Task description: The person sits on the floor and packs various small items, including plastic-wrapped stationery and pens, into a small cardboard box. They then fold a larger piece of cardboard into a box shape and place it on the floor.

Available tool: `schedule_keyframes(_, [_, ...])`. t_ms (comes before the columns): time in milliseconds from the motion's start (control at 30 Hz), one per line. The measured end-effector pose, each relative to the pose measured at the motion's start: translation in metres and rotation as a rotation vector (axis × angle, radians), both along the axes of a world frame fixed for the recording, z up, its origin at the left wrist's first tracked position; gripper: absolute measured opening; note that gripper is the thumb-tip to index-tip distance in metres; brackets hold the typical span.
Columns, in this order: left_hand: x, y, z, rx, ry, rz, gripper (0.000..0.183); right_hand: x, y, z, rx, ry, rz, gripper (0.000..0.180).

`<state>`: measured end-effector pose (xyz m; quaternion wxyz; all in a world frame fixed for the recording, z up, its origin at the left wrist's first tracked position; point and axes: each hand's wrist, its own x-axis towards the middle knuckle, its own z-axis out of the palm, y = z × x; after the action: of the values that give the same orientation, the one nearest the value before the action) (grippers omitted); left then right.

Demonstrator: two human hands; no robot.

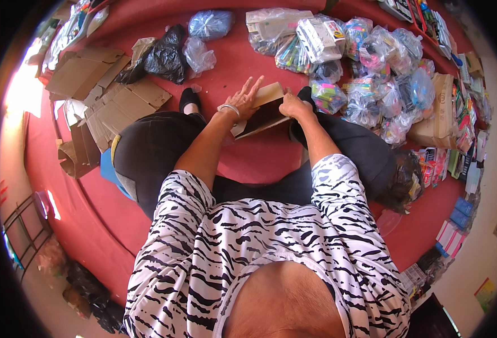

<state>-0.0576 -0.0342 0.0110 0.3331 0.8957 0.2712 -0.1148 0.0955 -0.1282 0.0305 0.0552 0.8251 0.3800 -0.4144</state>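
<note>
Between my knees is a small cardboard box [268, 96] with a pale flap and a dark interior. My left hand [241, 101], with a white band at the wrist, holds its left side, fingers stretched along the outer edge and thumb by the opening. At the box's right end, my right hand [294, 104] grips the edge with bent fingers. The box is tilted, and its underside is hidden.
A red cloth [257, 162] covers the floor. Flattened cardboard [119, 107] and a black plastic bag [168, 55] lie to the left. Several clear bags of stationery [383, 84] are heaped at right, beside a brown carton [436, 112].
</note>
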Motion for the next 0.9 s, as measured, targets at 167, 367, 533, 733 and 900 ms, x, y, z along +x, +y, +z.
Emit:
schedule_keyframes(167, [0.009,-0.011,0.004,0.026,0.116,-0.101,0.079,-0.008,0.005,0.019,0.052,-0.085,-0.010,0.042])
schedule_keyframes(367, [0.012,-0.010,0.017,0.017,0.097,-0.091,0.086,-0.012,0.005,0.015,0.028,-0.146,-0.070,0.034])
schedule_keyframes(533, [0.005,-0.003,0.008,-0.049,-0.015,-0.033,0.092,-0.014,0.003,0.020,0.039,-0.143,-0.063,0.034])
schedule_keyframes(733, [0.007,0.013,-0.019,-0.203,-0.279,0.000,0.100,-0.009,0.003,0.019,0.062,-0.081,-0.050,0.035])
schedule_keyframes(900, [0.011,0.018,-0.017,-0.415,-0.226,0.070,0.109,-0.005,0.000,0.009,0.097,-0.055,-0.044,0.038])
